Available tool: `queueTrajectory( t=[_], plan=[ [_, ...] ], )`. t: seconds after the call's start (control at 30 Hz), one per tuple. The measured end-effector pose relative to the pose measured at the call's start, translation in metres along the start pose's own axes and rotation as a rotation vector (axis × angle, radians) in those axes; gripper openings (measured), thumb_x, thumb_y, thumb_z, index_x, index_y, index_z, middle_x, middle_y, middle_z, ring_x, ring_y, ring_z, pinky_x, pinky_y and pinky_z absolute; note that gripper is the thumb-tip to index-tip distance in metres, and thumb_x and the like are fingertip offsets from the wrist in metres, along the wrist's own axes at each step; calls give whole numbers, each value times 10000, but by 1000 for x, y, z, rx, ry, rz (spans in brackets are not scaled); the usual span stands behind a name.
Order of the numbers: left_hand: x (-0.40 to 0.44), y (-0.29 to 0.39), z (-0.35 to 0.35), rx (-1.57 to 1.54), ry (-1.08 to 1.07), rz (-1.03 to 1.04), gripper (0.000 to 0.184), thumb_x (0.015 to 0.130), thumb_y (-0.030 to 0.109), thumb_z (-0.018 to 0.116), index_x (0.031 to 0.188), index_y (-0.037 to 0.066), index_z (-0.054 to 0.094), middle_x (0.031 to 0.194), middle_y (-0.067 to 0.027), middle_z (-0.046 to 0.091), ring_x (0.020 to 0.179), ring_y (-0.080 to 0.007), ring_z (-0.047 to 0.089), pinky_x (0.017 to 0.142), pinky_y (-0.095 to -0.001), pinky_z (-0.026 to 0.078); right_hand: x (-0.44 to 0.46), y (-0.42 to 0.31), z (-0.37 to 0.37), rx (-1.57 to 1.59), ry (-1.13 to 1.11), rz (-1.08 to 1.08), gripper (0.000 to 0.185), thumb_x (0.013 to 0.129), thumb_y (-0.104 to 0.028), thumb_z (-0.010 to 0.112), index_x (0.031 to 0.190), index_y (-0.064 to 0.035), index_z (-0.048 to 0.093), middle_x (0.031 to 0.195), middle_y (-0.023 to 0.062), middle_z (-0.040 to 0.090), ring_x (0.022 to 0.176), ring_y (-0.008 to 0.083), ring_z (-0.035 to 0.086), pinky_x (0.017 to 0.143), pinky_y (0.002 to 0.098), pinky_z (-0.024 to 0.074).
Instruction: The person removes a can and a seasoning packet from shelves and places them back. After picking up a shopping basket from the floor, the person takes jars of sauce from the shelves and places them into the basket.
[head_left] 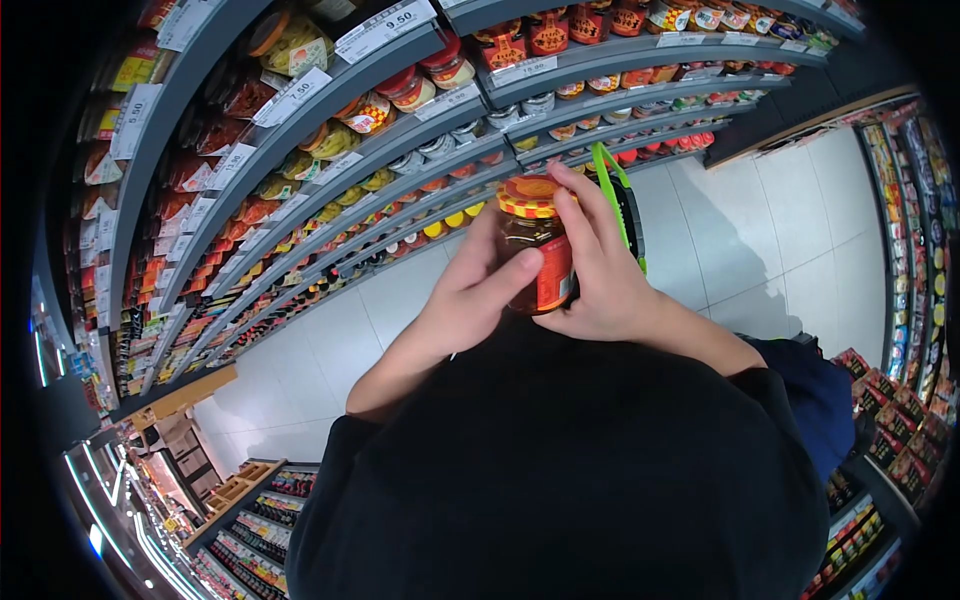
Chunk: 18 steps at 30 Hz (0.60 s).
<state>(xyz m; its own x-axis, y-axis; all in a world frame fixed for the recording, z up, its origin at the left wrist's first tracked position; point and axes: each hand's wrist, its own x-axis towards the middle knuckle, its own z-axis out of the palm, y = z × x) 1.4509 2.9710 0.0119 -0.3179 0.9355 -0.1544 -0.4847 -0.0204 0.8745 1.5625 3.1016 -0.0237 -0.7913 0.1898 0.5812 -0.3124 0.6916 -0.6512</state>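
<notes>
A glass jar [553, 277] with dark contents, a red label and a red-and-yellow checkered lid [529, 196] is held upright in front of my chest. My left hand [478, 285] wraps its left side, with the thumb across the front of the glass. On the right side my right hand [603, 262] holds the jar too, its fingers up beside the lid and its palm against the label side. Just behind my right hand shows a bright green handle [608, 190] of a dark basket, partly hidden by that hand.
Long grey shelves [455, 105] of jars and packets with price tags curve across the front and left. Light floor tiles [715, 230] lie beyond my hands. More shelves stand at the far right [893, 240] and lower left [262, 530]. Dark blue fabric [815, 400] is beside my right elbow.
</notes>
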Motion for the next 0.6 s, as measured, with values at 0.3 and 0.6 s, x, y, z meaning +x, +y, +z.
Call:
queueTrajectory(
  t=[0.3, 0.6],
  plan=[
    [6, 1, -13, -218, 89, -213, 466, 957, 298, 442, 1327, 35, 340, 1252, -97, 485, 1148, -201, 500, 962, -369, 416, -4, 2, -2, 748, -30, 291, 1103, 559, -143, 853, 1405, -44, 152, 1347, 148, 349, 1253, 234, 395, 985, 366, 385],
    [10, -3, -15, -414, 51, -243, 441, 936, 230, 517, 1311, 55, 365, 1213, -86, 520, 1081, -185, 557, 907, -361, 483, -11, 10, 7, 740, -25, 299, 1110, 580, -271, 858, 1415, -21, 172, 1365, 157, 353, 1285, 271, 358, 1059, 386, 286]
  ],
)
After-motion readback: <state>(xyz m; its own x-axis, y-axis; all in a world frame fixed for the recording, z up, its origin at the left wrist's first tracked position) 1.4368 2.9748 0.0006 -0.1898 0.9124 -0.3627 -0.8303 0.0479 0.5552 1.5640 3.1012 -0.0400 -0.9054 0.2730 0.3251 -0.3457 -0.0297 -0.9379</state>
